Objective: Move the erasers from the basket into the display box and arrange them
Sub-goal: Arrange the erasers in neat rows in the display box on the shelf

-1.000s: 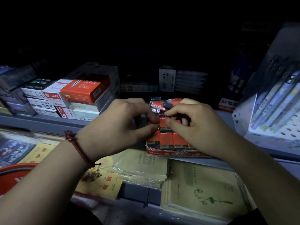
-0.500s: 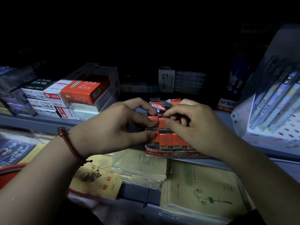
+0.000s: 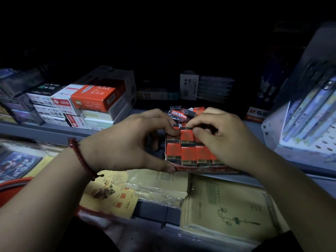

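Both hands over the display box (image 3: pixel 203 169) at ctr of view, on the shelf edge; box is red w/ "2B" on its front lip. Erasers (image 3: pixel 189 155), red-and-black sleeves marked "2B", lie flat in neat rows inside; front row shows four, a 2nd row behind is partly covered by fingers. Loose erasers (image 3: pixel 179 113) piled untidily at the box's 12 o'clock end, some tilted.

Left hand (image 3: pixel 125 140) at 9 o'clock of the box; thumb tip touches the box's front-left corner, index fingertip presses down on a 2nd-row eraser at the left; other fingers curled, hand not wrapped round anything. A red cord bracelet (image 3: pixel 81 159) sits on that wrist.

Right hand (image 3: pixel 227 139) at 3 o'clock of the box, covering its right side; thumb and index pinched close over the 2nd row eraser next to the left index; can't tell if it actually grips one or just pushes.

Basket (image 3: pixel 11 184): only a red rim at 8 o'clock of the view, mostly under the left forearm. Stacked pen boxes (image 3: pixel 87 100) at 10 o'clock; notebooks (image 3: pixel 223 206) in plastic at 6 o'clock, below the shelf.
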Demonstrator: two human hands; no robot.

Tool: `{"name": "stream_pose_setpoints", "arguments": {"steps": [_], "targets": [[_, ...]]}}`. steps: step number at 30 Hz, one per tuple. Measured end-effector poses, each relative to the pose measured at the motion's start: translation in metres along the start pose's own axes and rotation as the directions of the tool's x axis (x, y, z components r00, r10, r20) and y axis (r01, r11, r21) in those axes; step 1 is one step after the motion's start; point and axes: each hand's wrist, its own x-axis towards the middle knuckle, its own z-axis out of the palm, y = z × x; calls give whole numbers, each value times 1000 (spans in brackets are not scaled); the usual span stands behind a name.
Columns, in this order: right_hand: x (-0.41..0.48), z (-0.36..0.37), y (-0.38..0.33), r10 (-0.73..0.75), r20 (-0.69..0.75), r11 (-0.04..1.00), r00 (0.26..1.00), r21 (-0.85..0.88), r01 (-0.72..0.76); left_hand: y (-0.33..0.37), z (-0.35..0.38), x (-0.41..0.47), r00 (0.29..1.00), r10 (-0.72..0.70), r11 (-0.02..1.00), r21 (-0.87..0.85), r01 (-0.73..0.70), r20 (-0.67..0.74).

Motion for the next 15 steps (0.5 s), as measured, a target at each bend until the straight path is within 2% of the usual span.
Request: {"name": "stream_pose_setpoints", "arguments": {"steps": [7, 15], "targets": [[1, -1, 5, 46, 11, 997, 999, 64, -47, 1, 3, 5, 1000, 19, 999, -35, -19, -8], [0, 0, 3, 17, -3, 1000, 1000, 27, -17, 3, 4, 5, 1000, 6, 1000, -16, -5, 10]]}}
